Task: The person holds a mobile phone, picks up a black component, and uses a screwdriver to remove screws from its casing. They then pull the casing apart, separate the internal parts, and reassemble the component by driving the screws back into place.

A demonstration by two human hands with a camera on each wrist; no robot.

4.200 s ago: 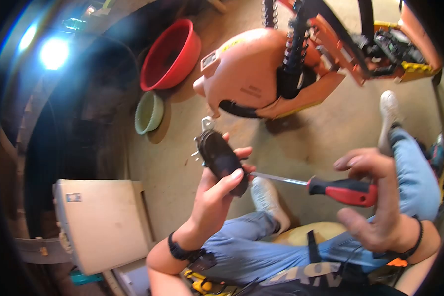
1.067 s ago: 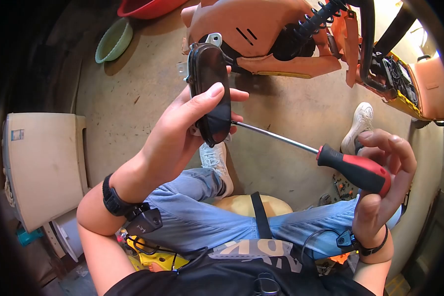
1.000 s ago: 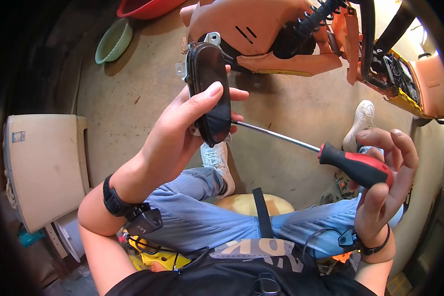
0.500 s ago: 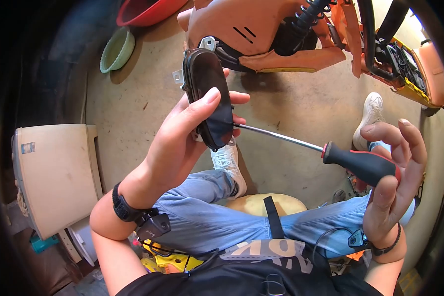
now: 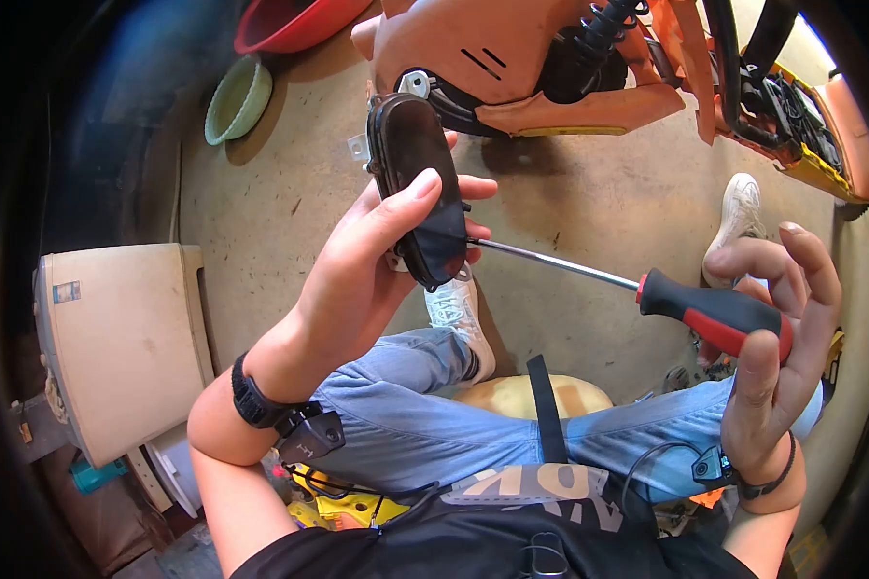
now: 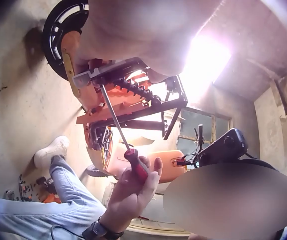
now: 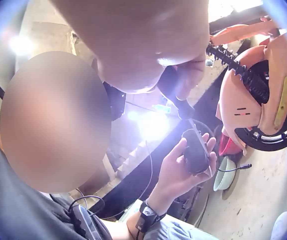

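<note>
In the head view my left hand (image 5: 362, 241) grips a black, oblong, glossy-faced unit (image 5: 417, 174) with small metal mounting tabs. The thumb lies over its face, and fingers show beyond its far side. A screwdriver (image 5: 714, 314) with a black and red handle points at the unit's lower right edge, its tip right at that edge. My right hand (image 5: 777, 309) pinches the end of the handle between thumb and fingers. The right wrist view shows the same black unit (image 7: 196, 152) and a cable connector (image 7: 246, 166) sticking out beside it.
An orange two-wheeled vehicle (image 5: 473, 58) with loosened panels lies ahead. A red basin (image 5: 290, 24) and a pale green bowl (image 5: 239, 99) stand on the floor, far left. A cream box (image 5: 126, 338) is at the left, and small parts (image 6: 26, 187) lie near the right leg.
The screwdriver handle has turned about its axis within the right hand's fingers. Since the oldest frame the head view has shifted. The left hand still holds the unit.
</note>
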